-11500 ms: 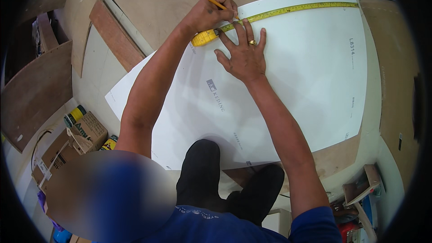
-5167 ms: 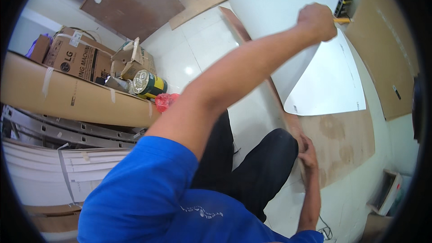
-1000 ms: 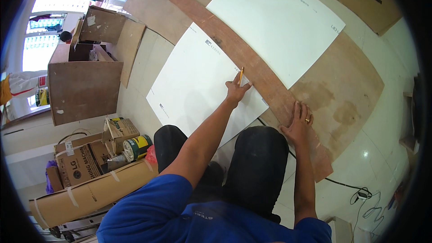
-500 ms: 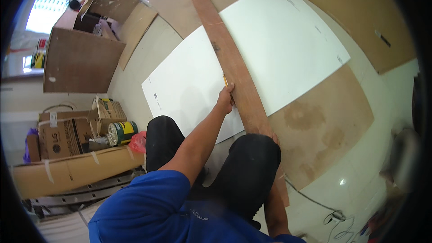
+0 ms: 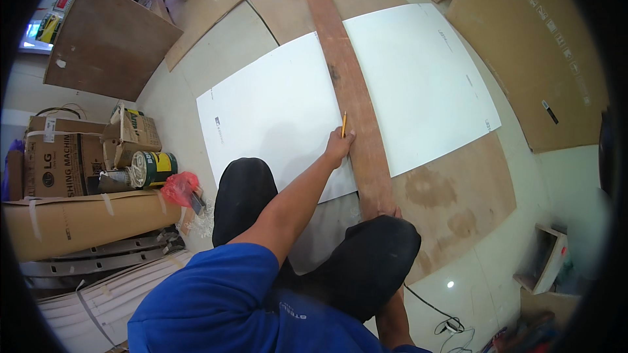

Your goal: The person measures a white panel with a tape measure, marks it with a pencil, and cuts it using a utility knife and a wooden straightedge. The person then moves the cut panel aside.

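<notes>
A long reddish wooden plank [image 5: 353, 85] lies lengthwise over the white laminate, between a left section [image 5: 261, 104] and a right section [image 5: 425, 78]. A stained plywood board [image 5: 458, 209] lies under the right section's near edge. My left hand [image 5: 338, 144] holds an upright yellow pencil [image 5: 344, 122] and rests at the plank's left edge, halfway along. My right hand [image 5: 394, 211] is at the plank's near end, mostly hidden behind my right knee; only fingertips show there.
Cartons [image 5: 65, 170], paint cans [image 5: 154, 170], a red plastic bag [image 5: 175, 191] and a wrapped brown roll [image 5: 118, 219] sit at left. A wooden cabinet [image 5: 108, 33] stands upper left. A large brown panel [image 5: 523, 59], a small open box [image 5: 543, 255] and cables [image 5: 445, 317] are at right.
Since a second ago the plank has swung more nearly lengthwise to me, my left hand staying on it with the pencil. My right hand has gone behind my knee. The view has shifted.
</notes>
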A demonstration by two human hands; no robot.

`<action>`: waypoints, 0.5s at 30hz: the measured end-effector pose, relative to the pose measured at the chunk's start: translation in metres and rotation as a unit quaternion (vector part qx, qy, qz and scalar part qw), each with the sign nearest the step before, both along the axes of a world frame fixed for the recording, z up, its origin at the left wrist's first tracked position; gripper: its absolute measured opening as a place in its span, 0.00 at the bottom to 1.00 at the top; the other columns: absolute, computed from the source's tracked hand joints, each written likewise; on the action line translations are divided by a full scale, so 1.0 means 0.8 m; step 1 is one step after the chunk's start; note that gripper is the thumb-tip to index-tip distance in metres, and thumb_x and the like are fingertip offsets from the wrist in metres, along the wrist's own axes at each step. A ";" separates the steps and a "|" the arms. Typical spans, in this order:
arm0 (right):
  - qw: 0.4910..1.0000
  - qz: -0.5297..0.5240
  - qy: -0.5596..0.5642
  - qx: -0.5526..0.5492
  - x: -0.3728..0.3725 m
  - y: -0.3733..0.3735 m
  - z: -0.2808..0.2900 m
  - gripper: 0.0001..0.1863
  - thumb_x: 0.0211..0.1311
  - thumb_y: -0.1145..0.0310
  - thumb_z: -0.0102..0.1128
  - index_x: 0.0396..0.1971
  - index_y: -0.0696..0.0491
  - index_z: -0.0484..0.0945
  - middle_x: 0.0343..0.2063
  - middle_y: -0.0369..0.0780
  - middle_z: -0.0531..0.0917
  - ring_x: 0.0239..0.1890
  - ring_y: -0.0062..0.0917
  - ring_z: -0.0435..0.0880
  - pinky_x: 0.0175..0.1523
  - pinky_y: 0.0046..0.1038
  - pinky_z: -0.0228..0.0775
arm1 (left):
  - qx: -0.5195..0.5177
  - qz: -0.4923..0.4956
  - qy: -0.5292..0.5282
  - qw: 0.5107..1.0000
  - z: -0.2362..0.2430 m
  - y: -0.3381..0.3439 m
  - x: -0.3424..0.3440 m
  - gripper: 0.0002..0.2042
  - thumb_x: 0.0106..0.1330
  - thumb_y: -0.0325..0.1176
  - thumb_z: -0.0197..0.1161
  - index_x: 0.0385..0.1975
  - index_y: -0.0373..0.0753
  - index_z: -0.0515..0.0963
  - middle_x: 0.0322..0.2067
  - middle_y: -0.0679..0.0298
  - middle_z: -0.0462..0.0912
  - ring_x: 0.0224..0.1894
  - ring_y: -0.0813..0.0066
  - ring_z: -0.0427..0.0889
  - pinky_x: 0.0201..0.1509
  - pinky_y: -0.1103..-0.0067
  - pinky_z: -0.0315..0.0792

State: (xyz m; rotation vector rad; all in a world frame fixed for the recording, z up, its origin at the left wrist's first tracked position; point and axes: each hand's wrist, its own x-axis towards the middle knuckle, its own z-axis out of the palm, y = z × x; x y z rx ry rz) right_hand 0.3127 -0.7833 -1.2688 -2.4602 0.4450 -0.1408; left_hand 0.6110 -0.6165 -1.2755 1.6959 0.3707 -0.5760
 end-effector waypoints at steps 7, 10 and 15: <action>0.997 0.050 -0.044 -0.034 0.006 -0.015 0.008 0.27 0.66 0.60 0.63 0.63 0.49 0.71 0.65 0.52 0.71 0.64 0.47 0.73 0.66 0.46 0.68 | 0.067 -0.066 0.010 0.996 -0.018 0.000 0.014 0.36 0.71 0.35 0.61 0.77 0.50 0.54 0.38 0.64 0.79 0.29 0.77 0.75 0.25 0.79 0.71; 0.996 -0.013 0.011 -0.083 0.008 -0.008 0.004 0.24 0.65 0.60 0.63 0.59 0.49 0.73 0.65 0.52 0.71 0.65 0.48 0.72 0.67 0.47 0.66 | 0.014 -0.080 0.021 0.996 -0.004 0.000 0.015 0.38 0.71 0.32 0.59 0.79 0.58 0.49 0.36 0.67 0.77 0.25 0.79 0.71 0.21 0.82 0.63; 0.994 -0.066 0.006 -0.082 0.021 -0.010 0.004 0.23 0.56 0.57 0.72 0.50 0.47 0.77 0.66 0.51 0.69 0.67 0.49 0.68 0.70 0.51 0.57 | 0.020 -0.095 0.060 0.993 0.035 -0.009 0.012 0.39 0.69 0.31 0.63 0.78 0.57 0.53 0.39 0.64 0.74 0.31 0.76 0.69 0.25 0.80 0.62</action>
